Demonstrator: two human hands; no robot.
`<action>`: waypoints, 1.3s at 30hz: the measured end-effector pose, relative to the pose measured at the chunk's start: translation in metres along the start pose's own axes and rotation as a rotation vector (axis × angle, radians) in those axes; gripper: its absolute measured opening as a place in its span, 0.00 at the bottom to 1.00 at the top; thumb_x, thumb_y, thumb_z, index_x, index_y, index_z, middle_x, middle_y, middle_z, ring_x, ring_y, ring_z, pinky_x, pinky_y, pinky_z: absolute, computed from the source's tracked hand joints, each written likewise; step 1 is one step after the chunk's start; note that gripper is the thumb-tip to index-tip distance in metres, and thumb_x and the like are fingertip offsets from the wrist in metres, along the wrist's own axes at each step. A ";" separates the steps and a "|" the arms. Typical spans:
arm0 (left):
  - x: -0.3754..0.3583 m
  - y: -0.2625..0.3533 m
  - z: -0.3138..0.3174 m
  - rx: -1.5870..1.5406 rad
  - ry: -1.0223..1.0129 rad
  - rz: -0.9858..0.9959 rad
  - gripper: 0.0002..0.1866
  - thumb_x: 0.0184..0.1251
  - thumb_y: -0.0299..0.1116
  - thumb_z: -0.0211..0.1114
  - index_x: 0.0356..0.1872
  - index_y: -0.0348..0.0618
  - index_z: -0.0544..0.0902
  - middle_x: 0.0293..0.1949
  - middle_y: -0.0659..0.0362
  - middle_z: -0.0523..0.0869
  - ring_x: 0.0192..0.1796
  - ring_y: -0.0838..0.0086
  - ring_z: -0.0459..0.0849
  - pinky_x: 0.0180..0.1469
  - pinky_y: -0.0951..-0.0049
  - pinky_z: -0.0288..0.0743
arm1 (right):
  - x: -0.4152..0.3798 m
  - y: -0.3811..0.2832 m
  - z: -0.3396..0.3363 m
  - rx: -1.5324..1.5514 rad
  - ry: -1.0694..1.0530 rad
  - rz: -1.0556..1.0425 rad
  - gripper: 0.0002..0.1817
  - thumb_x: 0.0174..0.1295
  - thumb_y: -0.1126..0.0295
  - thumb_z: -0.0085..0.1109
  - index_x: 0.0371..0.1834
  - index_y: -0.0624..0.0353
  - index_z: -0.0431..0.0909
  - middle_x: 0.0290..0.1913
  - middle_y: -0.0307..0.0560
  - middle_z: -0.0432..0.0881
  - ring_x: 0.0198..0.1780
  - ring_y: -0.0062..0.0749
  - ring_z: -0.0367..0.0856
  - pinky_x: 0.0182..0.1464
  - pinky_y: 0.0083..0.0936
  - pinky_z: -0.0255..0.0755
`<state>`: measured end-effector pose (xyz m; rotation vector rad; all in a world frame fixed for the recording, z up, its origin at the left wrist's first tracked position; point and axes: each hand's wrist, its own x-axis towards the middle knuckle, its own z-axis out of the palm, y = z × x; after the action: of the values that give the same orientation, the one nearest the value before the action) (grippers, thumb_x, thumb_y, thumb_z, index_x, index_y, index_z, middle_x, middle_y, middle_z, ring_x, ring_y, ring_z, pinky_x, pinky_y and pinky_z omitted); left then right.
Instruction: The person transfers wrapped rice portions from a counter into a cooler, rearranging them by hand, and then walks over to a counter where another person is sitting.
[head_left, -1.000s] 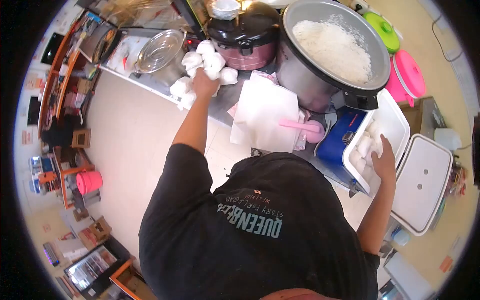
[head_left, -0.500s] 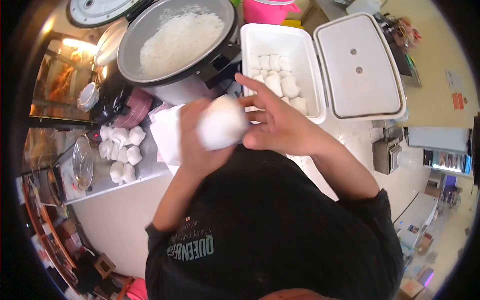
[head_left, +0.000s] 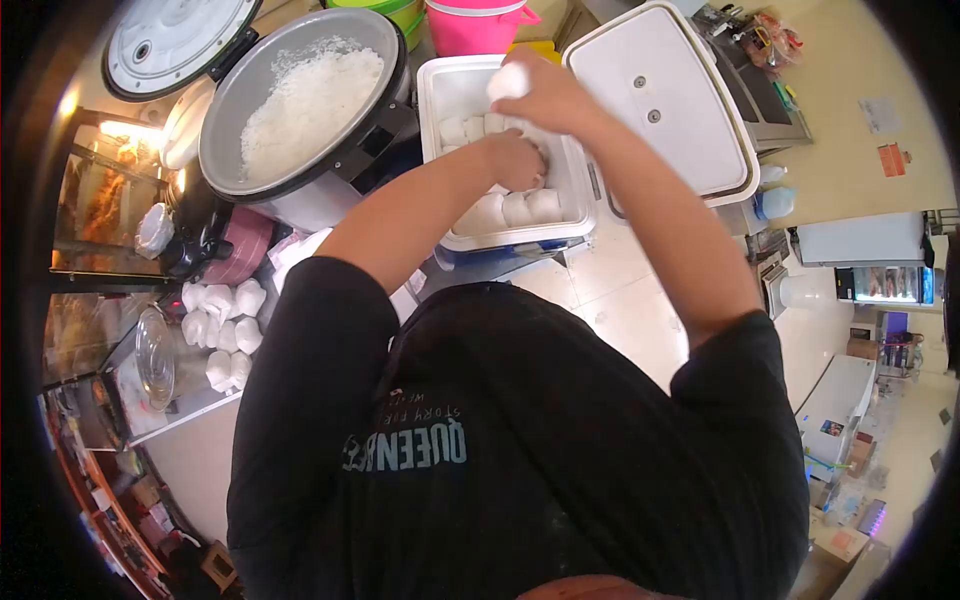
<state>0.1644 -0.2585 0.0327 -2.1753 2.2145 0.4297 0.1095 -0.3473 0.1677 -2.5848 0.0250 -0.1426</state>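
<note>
In the head view my right hand is closed round a white wrapped rice bundle and holds it over the far part of the white cooler box. My left hand reaches down into the same box, its fingers curled among the packed white bundles. What those fingers grip, if anything, is hidden. Beside the box stands a large rice cooker, uncovered and holding cooked white rice.
The cooler's lid hangs open on the right. A pink bucket stands behind the box. More white bundles lie on the metal counter at left, near a clear glass lid. A glass display case stands beyond.
Both hands have moved from in front of my chest to the cooler box. The wrapped bundle has gone with them, now in my right hand. My view has shifted slightly.
</note>
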 end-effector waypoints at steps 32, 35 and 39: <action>-0.056 -0.006 -0.016 -0.619 0.463 -0.426 0.08 0.60 0.30 0.66 0.36 0.41 0.91 0.37 0.48 0.90 0.41 0.55 0.90 0.45 0.58 0.82 | 0.012 0.054 0.090 -0.968 -1.265 -0.137 0.40 0.64 0.46 0.60 0.70 0.70 0.70 0.72 0.59 0.72 0.73 0.47 0.70 0.74 0.42 0.60; -0.065 0.010 -0.007 -0.325 0.189 -0.570 0.08 0.60 0.29 0.66 0.38 0.41 0.91 0.41 0.48 0.91 0.43 0.54 0.90 0.47 0.57 0.83 | 0.025 0.046 0.081 -0.843 -1.368 0.014 0.45 0.60 0.47 0.66 0.72 0.71 0.65 0.71 0.61 0.73 0.70 0.49 0.73 0.71 0.40 0.64; -0.058 0.007 -0.022 -0.408 -0.141 -0.559 0.17 0.62 0.26 0.59 0.50 0.37 0.88 0.48 0.46 0.90 0.48 0.55 0.90 0.51 0.56 0.82 | 0.048 0.045 0.063 -0.501 -1.073 -0.029 0.55 0.55 0.52 0.75 0.77 0.70 0.53 0.67 0.65 0.77 0.66 0.56 0.77 0.68 0.39 0.69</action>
<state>0.1636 -0.2056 0.0665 -2.7107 1.4447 1.0276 0.1643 -0.3551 0.0957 -2.7839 -0.4109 1.3798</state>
